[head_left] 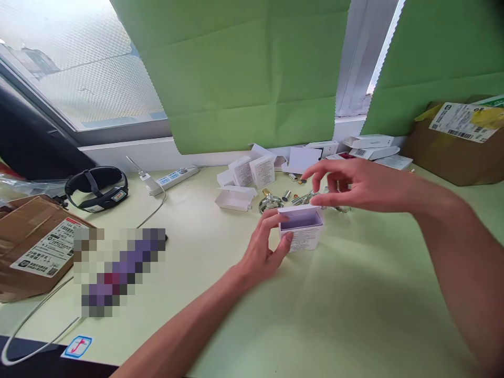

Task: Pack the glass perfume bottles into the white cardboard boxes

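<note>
My left hand (266,245) grips a small white box (302,232) with an open top and a purple inside, holding it on the green table (334,310). My right hand (346,184) hovers just above and behind the box, fingers curled in a pinch near small shiny metal pieces (303,197). What the fingertips hold, if anything, is too small to make out.
Several small white boxes (252,172) and opened flaps lie at the back by the window. A power strip (173,179), a black headband (96,188), brown cartons at the left (33,247) and at the right (457,142), and a white cable (35,315) are around.
</note>
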### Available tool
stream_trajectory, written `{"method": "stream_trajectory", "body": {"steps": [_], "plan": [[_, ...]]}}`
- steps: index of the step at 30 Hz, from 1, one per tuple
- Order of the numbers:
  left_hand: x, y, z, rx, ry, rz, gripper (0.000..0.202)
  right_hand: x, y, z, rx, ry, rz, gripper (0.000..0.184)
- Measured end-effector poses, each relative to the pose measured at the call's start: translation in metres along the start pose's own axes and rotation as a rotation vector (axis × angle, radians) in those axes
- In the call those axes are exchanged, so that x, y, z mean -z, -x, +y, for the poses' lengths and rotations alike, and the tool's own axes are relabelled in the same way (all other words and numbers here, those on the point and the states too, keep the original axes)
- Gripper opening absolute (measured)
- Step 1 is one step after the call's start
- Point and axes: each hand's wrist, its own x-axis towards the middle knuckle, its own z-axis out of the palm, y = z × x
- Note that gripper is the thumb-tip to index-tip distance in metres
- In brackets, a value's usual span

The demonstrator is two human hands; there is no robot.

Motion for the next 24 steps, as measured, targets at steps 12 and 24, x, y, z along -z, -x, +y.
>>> {"method": "stream_trajectory", "body": {"steps": [12, 24], "plan": [[0.001, -0.001, 0.008, 0.043, 0.051, 0.106, 0.041, 0.039, 0.02, 0.046, -0.347, 0.085, 0.45, 0.044], [0.008, -0.002, -0.001, -0.005, 0.015, 0.273, 0.032, -0.021, 0.03, 0.097, -0.444, -0.159, 0.404, 0.056]]}}
